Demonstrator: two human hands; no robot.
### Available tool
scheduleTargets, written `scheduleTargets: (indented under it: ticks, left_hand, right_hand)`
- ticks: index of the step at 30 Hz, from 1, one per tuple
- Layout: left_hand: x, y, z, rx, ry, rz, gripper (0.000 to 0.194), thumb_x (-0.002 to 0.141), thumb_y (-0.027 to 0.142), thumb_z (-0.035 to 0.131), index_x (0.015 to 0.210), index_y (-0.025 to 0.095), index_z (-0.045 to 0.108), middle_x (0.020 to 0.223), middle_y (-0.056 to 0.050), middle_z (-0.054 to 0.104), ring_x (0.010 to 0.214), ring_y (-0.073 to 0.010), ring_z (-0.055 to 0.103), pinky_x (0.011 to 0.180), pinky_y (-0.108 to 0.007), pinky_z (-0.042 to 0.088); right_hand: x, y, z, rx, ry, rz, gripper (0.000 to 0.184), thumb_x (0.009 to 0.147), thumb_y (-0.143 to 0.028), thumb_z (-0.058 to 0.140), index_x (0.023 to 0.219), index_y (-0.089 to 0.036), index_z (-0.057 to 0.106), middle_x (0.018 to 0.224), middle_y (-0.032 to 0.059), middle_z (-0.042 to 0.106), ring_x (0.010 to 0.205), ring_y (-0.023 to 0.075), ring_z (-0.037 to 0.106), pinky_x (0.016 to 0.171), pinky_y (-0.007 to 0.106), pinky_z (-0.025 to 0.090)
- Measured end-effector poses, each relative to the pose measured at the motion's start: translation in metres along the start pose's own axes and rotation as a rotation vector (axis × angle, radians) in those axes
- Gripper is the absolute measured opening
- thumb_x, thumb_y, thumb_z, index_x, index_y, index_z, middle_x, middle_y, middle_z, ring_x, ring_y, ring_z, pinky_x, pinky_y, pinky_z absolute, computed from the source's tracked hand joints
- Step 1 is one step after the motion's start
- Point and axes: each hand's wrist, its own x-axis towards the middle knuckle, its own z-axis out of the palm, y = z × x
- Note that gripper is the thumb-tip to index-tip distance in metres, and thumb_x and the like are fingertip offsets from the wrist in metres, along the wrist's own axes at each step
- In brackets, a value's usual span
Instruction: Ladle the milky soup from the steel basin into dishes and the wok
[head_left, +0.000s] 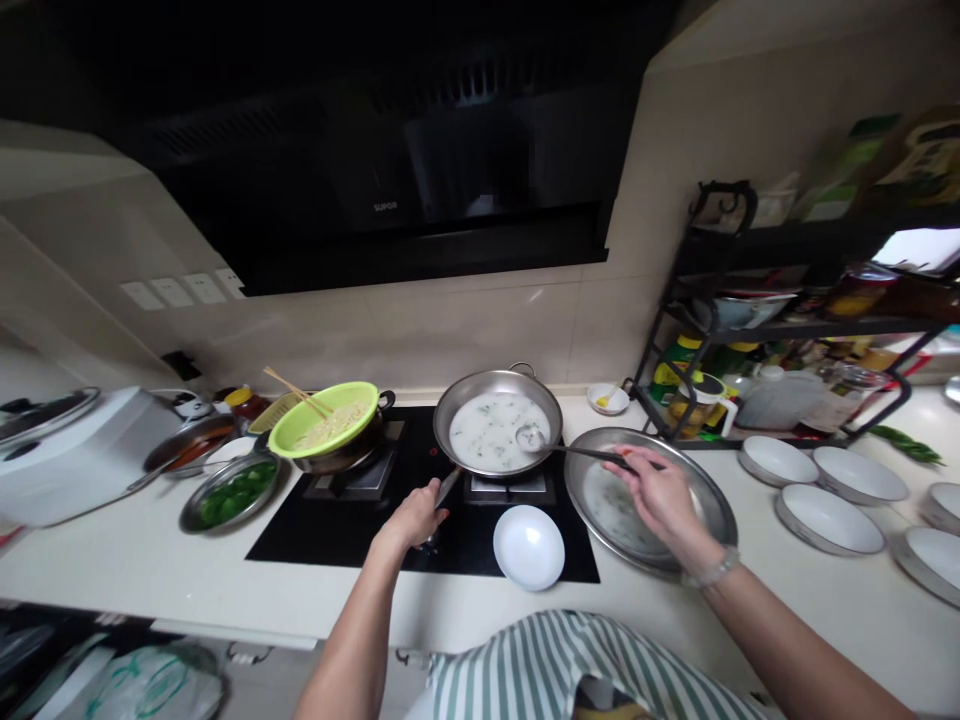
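My left hand (418,515) is closed around the handle of a steel wok (444,412) on the right burner. White soup (495,430) with green bits fills much of the wok. A ladle (571,452) with a dark handle is held in my right hand (660,490). Its bowl dips into the soup near the wok's right side. Beneath my right hand sits a wide steel basin (724,510) with similar whitish liquid, partly hidden by the hand and forearm. In front of the wok, a white bowl (529,547) stands at the hob's front edge.
A green colander (285,440) of noodles with chopsticks rests over a pot on the left burner. Green leaves (238,493) lie in a steel dish further left. Several white bowls (829,520) stand at right, before a black rack (660,345). The range hood (427,240) hangs overhead.
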Motion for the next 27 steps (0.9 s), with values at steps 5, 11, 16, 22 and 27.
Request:
scheduleTargets:
  ticks: [5, 11, 16, 22, 27]
  left_hand:
    - [0.001, -0.002, 0.001, 0.018, 0.026, 0.024, 0.031, 0.085, 0.028, 0.047, 0.115, 0.018, 0.043, 0.084, -0.005, 0.062, 0.054, -0.0137, 0.062, 0.043, -0.021, 0.04]
    - [0.0, 0.001, -0.001, 0.026, 0.009, 0.004, 0.034, 0.086, 0.029, 0.047, 0.118, 0.018, 0.042, 0.084, -0.005, 0.062, 0.053, -0.0135, 0.062, 0.044, -0.021, 0.04]
    - [-0.001, 0.003, -0.002, 0.052, 0.01, -0.007, 0.032, 0.087, 0.031, 0.046, 0.117, 0.019, 0.044, 0.087, -0.005, 0.063, 0.059, -0.0148, 0.064, 0.051, -0.023, 0.044]
    - [-0.001, 0.002, -0.002, 0.055, 0.028, 0.008, 0.035, 0.086, 0.03, 0.048, 0.118, 0.018, 0.044, 0.085, -0.005, 0.062, 0.065, -0.0168, 0.065, 0.056, -0.024, 0.046]
    - [-0.002, 0.004, -0.002, 0.037, 0.022, 0.007, 0.03, 0.086, 0.029, 0.047, 0.114, 0.018, 0.044, 0.082, -0.004, 0.062, 0.056, -0.0138, 0.062, 0.048, -0.022, 0.042]
  right_hand:
    - [-0.003, -0.018, -0.039, 0.125, 0.185, 0.113, 0.012, 0.058, -0.027, 0.074, 0.062, -0.019, 0.066, 0.081, 0.0068, 0.068, 0.074, 0.0234, 0.068, 0.062, 0.035, 0.061]
    - [-0.013, -0.002, -0.085, -0.082, 0.298, 0.113, 0.013, 0.062, -0.033, 0.069, 0.066, -0.022, 0.066, 0.081, 0.0065, 0.07, 0.065, 0.0225, 0.069, 0.068, 0.037, 0.06]
    - [-0.028, 0.025, -0.114, -0.513, 0.141, -0.038, 0.023, 0.071, -0.04, 0.058, 0.082, -0.022, 0.066, 0.068, 0.0065, 0.07, 0.07, 0.0261, 0.07, 0.072, 0.039, 0.056]
    - [-0.048, 0.043, -0.122, -0.734, -0.25, -0.543, 0.017, 0.075, -0.034, 0.057, 0.086, -0.026, 0.067, 0.089, 0.0085, 0.071, 0.087, 0.0258, 0.068, 0.085, 0.041, 0.053]
    - [-0.046, 0.024, -0.114, -0.657, -0.053, -0.421, 0.02, 0.078, -0.039, 0.054, 0.086, -0.024, 0.065, 0.085, 0.0096, 0.07, 0.077, 0.025, 0.069, 0.078, 0.041, 0.055]
